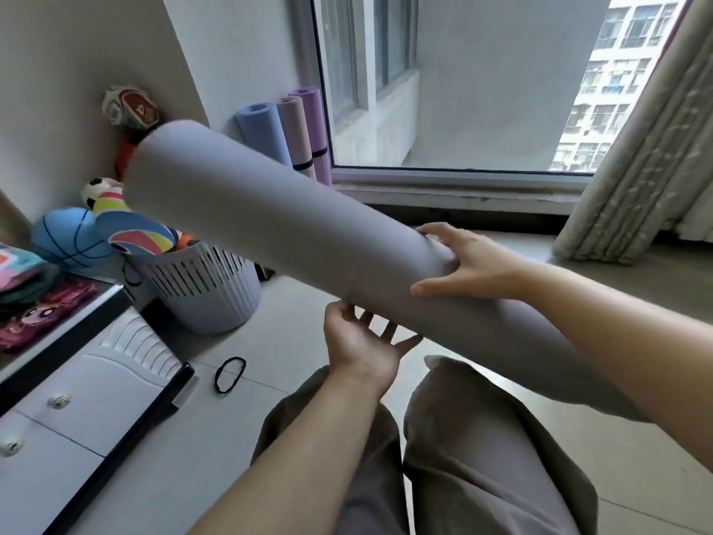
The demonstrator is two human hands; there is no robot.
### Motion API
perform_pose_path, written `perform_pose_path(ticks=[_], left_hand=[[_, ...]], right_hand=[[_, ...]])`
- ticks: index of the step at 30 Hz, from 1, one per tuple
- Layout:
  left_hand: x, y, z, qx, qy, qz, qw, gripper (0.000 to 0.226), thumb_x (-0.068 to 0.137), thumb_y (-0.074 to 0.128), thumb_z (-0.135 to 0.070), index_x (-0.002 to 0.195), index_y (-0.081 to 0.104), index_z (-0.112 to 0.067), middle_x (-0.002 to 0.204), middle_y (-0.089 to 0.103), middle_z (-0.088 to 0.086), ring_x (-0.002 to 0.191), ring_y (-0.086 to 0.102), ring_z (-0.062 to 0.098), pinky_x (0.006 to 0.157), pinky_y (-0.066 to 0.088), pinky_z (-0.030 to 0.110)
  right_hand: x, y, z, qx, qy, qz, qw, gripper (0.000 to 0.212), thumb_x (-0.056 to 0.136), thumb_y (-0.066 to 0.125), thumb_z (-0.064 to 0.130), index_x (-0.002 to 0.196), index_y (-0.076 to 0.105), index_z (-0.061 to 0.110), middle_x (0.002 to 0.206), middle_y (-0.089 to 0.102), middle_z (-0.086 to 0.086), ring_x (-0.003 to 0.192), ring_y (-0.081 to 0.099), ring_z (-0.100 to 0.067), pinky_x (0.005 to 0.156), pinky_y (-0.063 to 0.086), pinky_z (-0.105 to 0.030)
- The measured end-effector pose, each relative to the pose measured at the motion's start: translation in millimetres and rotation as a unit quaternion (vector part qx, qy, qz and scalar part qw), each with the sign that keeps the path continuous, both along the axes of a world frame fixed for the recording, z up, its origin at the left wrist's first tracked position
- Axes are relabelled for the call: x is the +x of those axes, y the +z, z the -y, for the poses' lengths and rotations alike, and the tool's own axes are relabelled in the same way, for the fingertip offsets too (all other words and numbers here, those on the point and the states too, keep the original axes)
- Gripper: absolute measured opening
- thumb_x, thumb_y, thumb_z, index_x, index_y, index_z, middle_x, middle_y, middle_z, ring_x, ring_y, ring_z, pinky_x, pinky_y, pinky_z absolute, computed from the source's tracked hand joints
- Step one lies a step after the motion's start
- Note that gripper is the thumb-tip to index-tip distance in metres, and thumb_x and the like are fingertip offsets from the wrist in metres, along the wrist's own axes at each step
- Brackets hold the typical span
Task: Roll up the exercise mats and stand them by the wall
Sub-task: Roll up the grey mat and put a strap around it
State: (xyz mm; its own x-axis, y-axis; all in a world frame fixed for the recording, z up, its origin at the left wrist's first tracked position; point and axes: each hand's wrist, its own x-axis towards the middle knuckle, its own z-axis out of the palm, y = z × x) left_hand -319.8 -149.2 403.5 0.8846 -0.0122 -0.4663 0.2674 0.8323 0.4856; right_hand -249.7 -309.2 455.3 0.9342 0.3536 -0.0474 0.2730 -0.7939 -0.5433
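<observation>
Above the legs [482,438], holds rolled mat [270,233] tilted with right grip [463,264] curled over it; touches it from below with left grip [362,341], fingers [387,330] wide.

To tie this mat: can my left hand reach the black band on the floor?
Probably yes: left hand open under the grey mat, only bare floor between it and the black band.

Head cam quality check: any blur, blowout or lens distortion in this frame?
Head view: the far end of the grey rolled mat looks soft, probably motion blur. Head view: the window frame and curtain lean and bow, which is wide-angle distortion. Head view: the apartment block outside is nearly blown out, while indoors the daylight is soft, with no glare.
</observation>
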Motion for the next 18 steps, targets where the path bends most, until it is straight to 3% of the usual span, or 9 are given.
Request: perform_pose_path(ticks=[3, 5, 7, 10, 13, 15, 18], left_hand=[[36, 28, -7, 0.082, -0.011, 0.083, 0.993, 0.035, 0.091, 0.033, -0.040, 0.103, 0.065, -0.030, 0.125, 0.058, 0.001, 0.116, 0.053, 0.032, 0.088, 0.046, 0.062], [56, 46, -11, 0.160, -0.029, 0.115, 0.980, 0.039, 0.094, 0.033, -0.055, 0.107, 0.064, -0.035, 0.128, 0.056, -0.003, 0.117, 0.053, 0.028, 0.088, 0.047, 0.060], [68, 55, -15, 0.223, -0.043, 0.128, 0.965, 0.053, 0.092, 0.025, -0.069, 0.124, 0.055, -0.039, 0.134, 0.051, -0.005, 0.122, 0.050, 0.026, 0.090, 0.046, 0.059], [79, 53, -19, 0.299, -0.055, 0.125, 0.945, 0.069, 0.089, 0.018, -0.074, 0.144, 0.036, -0.037, 0.147, 0.038, -0.009, 0.132, 0.042, 0.027, 0.096, 0.044, 0.058], [87, 39, -23, 0.349, -0.084, 0.096, 0.928, 0.086, 0.079, 0.020, -0.082, 0.149, 0.027, -0.033, 0.152, 0.033, -0.009, 0.136, 0.037, 0.029, 0.095, 0.046, 0.057], [91, 26, -28, 0.363, -0.105, 0.061, 0.924, 0.103, 0.065, 0.025, -0.087, 0.150, 0.023, -0.029, 0.153, 0.033, -0.006, 0.136, 0.038, 0.032, 0.098, 0.044, 0.060], [92, 4, -36, 0.370, -0.116, 0.037, 0.921, 0.090, 0.076, 0.023, -0.085, 0.150, 0.020, -0.034, 0.153, 0.032, -0.001, 0.135, 0.038, 0.038, 0.098, 0.043, 0.061]], right_hand=[[16, 37, 12, 0.086, -0.029, -0.008, 0.996, 0.072, 0.074, 0.068, 0.064, 0.136, 0.045, 0.035, 0.130, 0.050, 0.009, 0.118, 0.048, -0.012, 0.097, 0.037, -0.031], [28, 52, 15, 0.131, -0.050, -0.013, 0.990, 0.067, 0.073, 0.056, 0.076, 0.125, 0.058, 0.033, 0.128, 0.058, 0.006, 0.118, 0.053, -0.021, 0.104, 0.041, -0.045], [35, 57, 12, 0.179, -0.076, -0.060, 0.979, 0.075, 0.072, 0.045, 0.085, 0.117, 0.065, 0.028, 0.121, 0.063, 0.002, 0.113, 0.056, -0.027, 0.102, 0.040, -0.051], [43, 42, 6, 0.258, -0.107, -0.151, 0.948, 0.095, 0.062, 0.033, 0.094, 0.111, 0.068, 0.021, 0.113, 0.065, 0.003, 0.098, 0.056, -0.020, 0.093, 0.039, -0.043], [46, 11, 3, 0.330, -0.117, -0.223, 0.910, 0.088, 0.069, 0.026, 0.087, 0.114, 0.068, 0.024, 0.116, 0.065, 0.008, 0.108, 0.056, -0.016, 0.095, 0.037, -0.046], [47, -13, -1, 0.388, -0.124, -0.256, 0.877, 0.077, 0.082, 0.026, 0.079, 0.122, 0.063, 0.024, 0.121, 0.063, 0.002, 0.111, 0.056, -0.021, 0.096, 0.041, -0.048], [44, -41, -10, 0.441, -0.142, -0.278, 0.841, 0.057, 0.091, 0.033, 0.066, 0.131, 0.051, 0.029, 0.125, 0.060, -0.007, 0.114, 0.057, -0.031, 0.096, 0.046, -0.056]])
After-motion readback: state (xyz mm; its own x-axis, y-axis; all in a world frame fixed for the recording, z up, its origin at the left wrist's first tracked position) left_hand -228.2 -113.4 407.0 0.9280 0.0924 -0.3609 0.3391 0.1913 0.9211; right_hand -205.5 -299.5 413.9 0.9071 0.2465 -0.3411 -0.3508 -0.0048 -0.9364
